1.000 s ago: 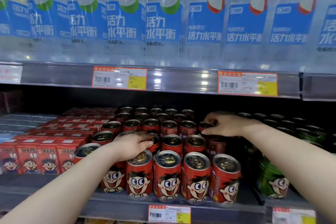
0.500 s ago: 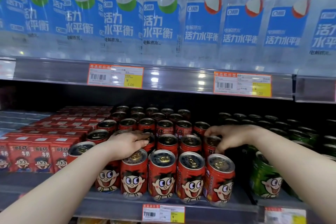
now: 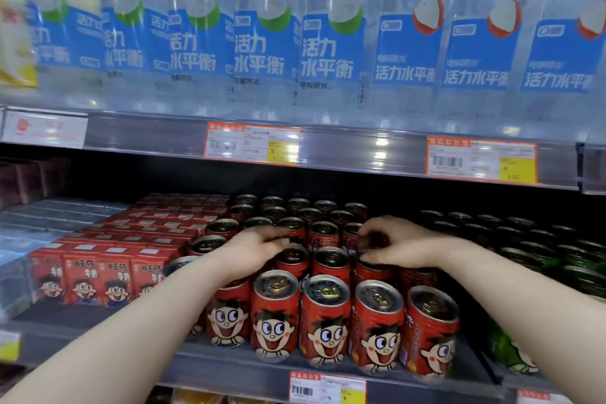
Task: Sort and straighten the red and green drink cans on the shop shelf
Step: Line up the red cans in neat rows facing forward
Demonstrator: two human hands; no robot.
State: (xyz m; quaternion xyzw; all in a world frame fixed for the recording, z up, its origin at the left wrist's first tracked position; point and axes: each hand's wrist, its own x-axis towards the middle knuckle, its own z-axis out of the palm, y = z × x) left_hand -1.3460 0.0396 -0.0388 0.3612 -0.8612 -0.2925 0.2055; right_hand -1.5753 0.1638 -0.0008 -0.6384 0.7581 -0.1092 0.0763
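Red cans (image 3: 324, 321) were pictured massed at the middle of the lower shelf (image 3: 229, 367). One row was stood upright along the front edge with cartoon faces turned outward, and further rows were ranked behind. Green cans (image 3: 511, 354) were kept to the right of them, mostly in shadow, with only one label lit at the front.

Two bare forearms were stretched in over the front row. The right hand (image 3: 403, 246) was laid on a second-row red can (image 3: 369, 272), its fingers (image 3: 370, 236) curled down round the can's top and clamped on the rim. The left hand (image 3: 252, 249) was held just over the cans further left in that row, its fingers bent. It was blurred, so whether anything was gripped could not be told.

Red cartons (image 3: 108, 275) printed with a cartoon face were stacked to the left of the cans. Tall water bottles (image 3: 331, 43) with blue labels were lined up on the shelf above, and orange-bordered price tags (image 3: 252, 143) were fixed along the shelf fronts.
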